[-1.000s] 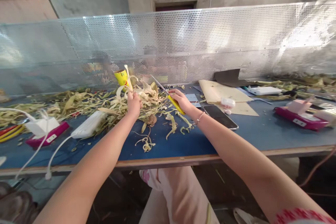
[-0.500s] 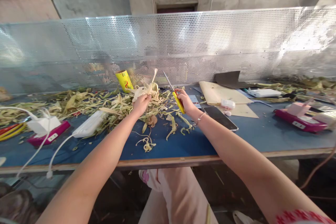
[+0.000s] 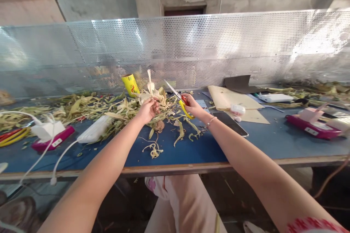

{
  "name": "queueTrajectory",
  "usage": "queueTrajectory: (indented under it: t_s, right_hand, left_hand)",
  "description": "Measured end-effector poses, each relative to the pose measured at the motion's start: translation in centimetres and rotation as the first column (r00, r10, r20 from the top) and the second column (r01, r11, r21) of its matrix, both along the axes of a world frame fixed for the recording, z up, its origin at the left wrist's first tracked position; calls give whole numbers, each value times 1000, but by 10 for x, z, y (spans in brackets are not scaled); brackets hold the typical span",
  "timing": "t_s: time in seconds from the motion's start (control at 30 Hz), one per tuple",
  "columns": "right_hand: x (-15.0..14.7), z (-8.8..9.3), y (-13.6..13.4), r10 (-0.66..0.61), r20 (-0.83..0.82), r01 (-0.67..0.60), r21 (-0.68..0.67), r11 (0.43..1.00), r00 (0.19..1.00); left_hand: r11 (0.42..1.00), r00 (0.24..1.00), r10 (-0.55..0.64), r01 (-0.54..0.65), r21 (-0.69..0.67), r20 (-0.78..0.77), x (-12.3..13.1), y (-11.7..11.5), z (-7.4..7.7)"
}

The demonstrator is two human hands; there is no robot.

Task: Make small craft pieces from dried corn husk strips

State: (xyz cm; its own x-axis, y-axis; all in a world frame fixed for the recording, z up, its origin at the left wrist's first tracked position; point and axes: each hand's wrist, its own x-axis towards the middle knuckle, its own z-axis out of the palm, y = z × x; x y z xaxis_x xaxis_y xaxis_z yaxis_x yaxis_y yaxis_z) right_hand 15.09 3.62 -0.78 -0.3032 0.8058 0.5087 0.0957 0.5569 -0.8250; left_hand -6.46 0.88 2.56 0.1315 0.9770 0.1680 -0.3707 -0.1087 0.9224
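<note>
Pinched in my left hand [image 3: 148, 110] is a pale dried-husk flower [image 3: 151, 89], its narrow stem end pointing up. My right hand [image 3: 190, 105] is closed on the red and yellow handles of a pair of scissors [image 3: 182, 103]. Their silver blades look slightly apart and point up and left, with a gap between the tip and the flower. Around and below my left hand spreads a heap of dried husk strips [image 3: 120, 109]. A small brown ball of twine [image 3: 159, 126] lies just below the heap, and a curled husk scrap [image 3: 154, 150] sits nearer the table edge.
A yellow tube [image 3: 130, 85] leans behind the heap. On the left are a white power bank [image 3: 94, 129] and a magenta socket block [image 3: 54, 141]. To the right lie a black phone [image 3: 230, 123], brown paper [image 3: 232, 98] and another magenta block [image 3: 311, 128]. A perforated metal screen [image 3: 180, 51] stands behind.
The husk flower has turned, so its stem end has swung left and now stands nearly upright. The scissors have tilted further left and their handles have spread.
</note>
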Motion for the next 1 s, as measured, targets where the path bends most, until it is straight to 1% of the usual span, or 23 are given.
queueTrajectory:
  t_s: [0.1, 0.17, 0.27, 0.33, 0.4, 0.43, 0.5, 0.6, 0.67, 0.73, 0.83, 0.9, 1.0]
  right_hand:
    - [-3, -5, 5, -112, 30, 112, -5, 994, 993]
    - [-7, -6, 4, -133, 29, 134, -22, 991, 991]
    - [-19, -4, -4, -99, -10, 98, -40, 994, 995]
    - [-28, -2, -12, -92, -68, 88, -54, 995, 993]
    - [-37, 0, -19, -24, -141, 10, -98, 995, 990]
    - [-41, 0, -23, -9, -172, -10, -110, 994, 985]
    - [-44, 1, -27, -35, -164, 17, -109, 994, 986]
    - [-41, 3, -29, -124, -61, 122, -35, 992, 990]
    - [-36, 4, -29, -192, 36, 190, 48, 981, 981]
    - [-31, 6, -28, -254, 137, 241, 102, 965, 958]
    - [-27, 8, -28, -303, 261, 281, 118, 952, 917]
    - [-26, 8, -29, -318, 328, 291, 129, 948, 890]
    - [-24, 8, -31, -379, 414, 306, 234, 923, 828]
  left_hand:
    - [999, 999, 41, -40, -20, 1, -2, 0, 3]
    - [998, 998, 59, -59, -18, -19, -2, 0, 3]
    - [998, 998, 51, -50, 24, -45, 3, 0, 1]
    - [997, 998, 40, -37, 68, -45, 8, -1, -2]
    - [994, 999, 30, -26, 104, -36, 12, -2, -5]
    - [993, 999, 18, -15, 116, -30, 13, -2, -6]
    - [991, 1000, -17, 19, 130, -18, 14, -3, -8]
    - [991, 999, -30, 26, 130, 32, 13, -4, -6]
    - [993, 998, 1, -9, 114, 68, 11, -3, -4]
    - [992, 994, 47, -57, 109, 94, 7, -2, -1]
    - [982, 984, 114, -133, 131, 137, 3, 2, 0]
    - [978, 979, 124, -148, 145, 160, 0, 5, -1]
    - [982, 979, 114, -137, 132, 167, -3, 8, -2]
